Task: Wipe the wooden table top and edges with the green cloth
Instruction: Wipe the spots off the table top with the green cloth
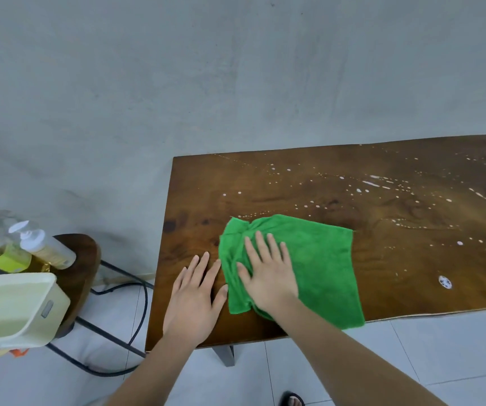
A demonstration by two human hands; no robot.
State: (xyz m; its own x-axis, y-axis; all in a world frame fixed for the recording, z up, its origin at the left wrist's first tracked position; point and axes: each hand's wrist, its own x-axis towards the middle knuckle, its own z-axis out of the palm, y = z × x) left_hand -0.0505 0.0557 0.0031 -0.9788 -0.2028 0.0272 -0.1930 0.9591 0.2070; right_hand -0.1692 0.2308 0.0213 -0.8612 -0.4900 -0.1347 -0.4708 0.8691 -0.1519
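A green cloth lies spread on the left part of the dark wooden table top, bunched along its left side. My right hand presses flat on the cloth's left half, fingers apart. Just left of the cloth, my left hand rests flat on the bare wood, its fingertips touching the cloth's edge. White droplets and streaks speckle the table's far and right areas. A round white blob sits on the wood right of the cloth.
A grey wall stands behind the table. To the left, a dark wooden stool on black metal legs carries a cream plastic tub and several bottles. A black cable runs across the tiled floor. My sandalled foot shows below.
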